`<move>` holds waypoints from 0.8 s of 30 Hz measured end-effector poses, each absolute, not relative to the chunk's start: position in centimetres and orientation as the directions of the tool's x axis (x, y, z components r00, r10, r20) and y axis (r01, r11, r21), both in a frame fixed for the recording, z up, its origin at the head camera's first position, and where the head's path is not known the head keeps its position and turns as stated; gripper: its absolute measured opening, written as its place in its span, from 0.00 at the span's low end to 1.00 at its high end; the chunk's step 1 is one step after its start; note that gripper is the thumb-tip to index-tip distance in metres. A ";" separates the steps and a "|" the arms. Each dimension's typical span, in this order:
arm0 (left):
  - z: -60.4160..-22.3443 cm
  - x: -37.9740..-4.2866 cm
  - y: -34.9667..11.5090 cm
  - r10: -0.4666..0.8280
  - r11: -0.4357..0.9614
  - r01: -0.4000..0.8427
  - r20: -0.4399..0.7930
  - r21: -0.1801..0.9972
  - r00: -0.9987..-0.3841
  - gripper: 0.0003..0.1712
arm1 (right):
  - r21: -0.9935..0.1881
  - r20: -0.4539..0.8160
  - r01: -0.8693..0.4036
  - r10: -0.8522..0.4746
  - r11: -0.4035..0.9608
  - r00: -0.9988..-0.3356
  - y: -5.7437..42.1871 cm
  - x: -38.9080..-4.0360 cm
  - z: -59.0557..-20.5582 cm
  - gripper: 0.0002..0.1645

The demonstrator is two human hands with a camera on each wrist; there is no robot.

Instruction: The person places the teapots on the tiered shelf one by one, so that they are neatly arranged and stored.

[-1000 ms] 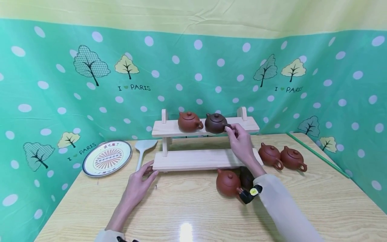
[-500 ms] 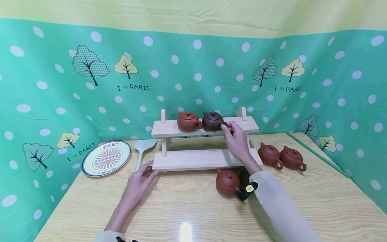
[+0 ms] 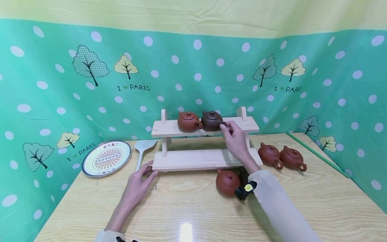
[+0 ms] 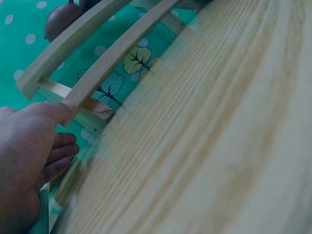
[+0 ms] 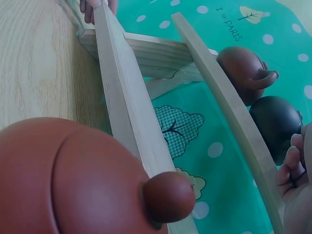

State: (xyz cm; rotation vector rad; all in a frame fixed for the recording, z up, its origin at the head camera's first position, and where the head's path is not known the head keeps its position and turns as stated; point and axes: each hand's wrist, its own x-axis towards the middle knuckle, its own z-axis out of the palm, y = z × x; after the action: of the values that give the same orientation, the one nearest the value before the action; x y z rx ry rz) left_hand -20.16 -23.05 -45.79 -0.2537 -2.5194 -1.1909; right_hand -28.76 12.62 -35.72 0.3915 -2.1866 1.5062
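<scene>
My right hand [image 3: 237,139] pinches the handle of a dark brown teapot [image 3: 211,121], which sits on the upper board of a two-tier wooden shelf [image 3: 193,158]. Just left of it stands a reddish-brown teapot [image 3: 188,121], its handle right beside the dark pot's body. At the left end of the lower board, my left hand [image 3: 140,186] holds the corner, thumb at the front edge and fingers curled behind. In the right wrist view, a red teapot [image 5: 92,180] fills the near corner, and the dark teapot [image 5: 277,126] shows beyond the boards at my fingertips.
In front of the shelf is a red teapot [image 3: 227,182]; a dark object behind it is mostly hidden by my wrist. Two more red-brown teapots, one nearer [image 3: 269,155] and one farther right [image 3: 292,158], stand beside a green stick [image 3: 317,154]. Leftward lie a plate [image 3: 107,158] and spatula [image 3: 145,145].
My right hand has slid the dark teapot left along the upper board, closer to the reddish-brown one. The left hand has stayed at the shelf's corner.
</scene>
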 end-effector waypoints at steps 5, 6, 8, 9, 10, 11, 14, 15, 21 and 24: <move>-45.8 -20.1 -23.0 0.017 0.639 0.305 0.384 0.706 -0.923 0.30 | -0.809 0.503 -0.464 0.017 0.361 -0.864 12.7 -28.7 -35.7 0.11; -45.8 -20.0 -23.0 0.017 0.640 0.305 0.384 0.705 -0.923 0.30 | -0.810 0.502 -0.463 0.017 0.360 -0.865 12.7 -28.7 -35.7 0.10; -45.8 -20.0 -23.0 0.014 0.642 0.300 0.380 0.706 -0.925 0.30 | -0.817 0.495 -0.459 0.018 0.350 -0.868 12.7 -28.7 -35.8 0.10; -45.8 -20.0 -23.0 0.014 0.641 0.298 0.377 0.708 -0.926 0.30 | -0.818 0.493 -0.457 0.018 0.348 -0.870 12.7 -28.7 -35.8 0.11; -45.8 -20.0 -23.0 0.015 0.640 0.297 0.375 0.709 -0.927 0.30 | -0.821 0.491 -0.455 0.020 0.345 -0.871 12.8 -28.7 -35.8 0.11; -45.8 -20.0 -23.0 0.016 0.638 0.297 0.373 0.711 -0.928 0.30 | -0.821 0.492 -0.455 0.022 0.345 -0.870 12.8 -28.7 -35.9 0.11; -45.8 -20.0 -23.0 0.017 0.633 0.299 0.373 0.714 -0.928 0.30 | -0.816 0.500 -0.458 0.033 0.351 -0.865 13.0 -28.6 -35.9 0.12; -45.8 -20.0 -23.0 0.017 0.631 0.300 0.374 0.716 -0.927 0.30 | -0.814 0.503 -0.460 0.034 0.354 -0.864 13.1 -28.6 -35.8 0.12; -45.8 -20.1 -23.0 0.020 0.633 0.309 0.384 0.710 -0.923 0.30 | -0.821 0.490 -0.453 0.023 0.347 -0.872 13.7 -28.2 -35.9 0.13; -45.8 -20.0 -23.0 0.020 0.637 0.308 0.384 0.707 -0.923 0.29 | -0.828 0.478 -0.445 0.014 0.341 -0.878 14.1 -28.0 -36.1 0.14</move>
State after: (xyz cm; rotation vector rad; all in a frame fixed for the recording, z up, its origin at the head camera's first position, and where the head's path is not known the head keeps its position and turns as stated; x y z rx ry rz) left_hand -20.05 -22.98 -45.76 -0.2624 -2.5188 -1.1798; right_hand -27.96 14.09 -36.09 0.3791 -2.2085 1.5540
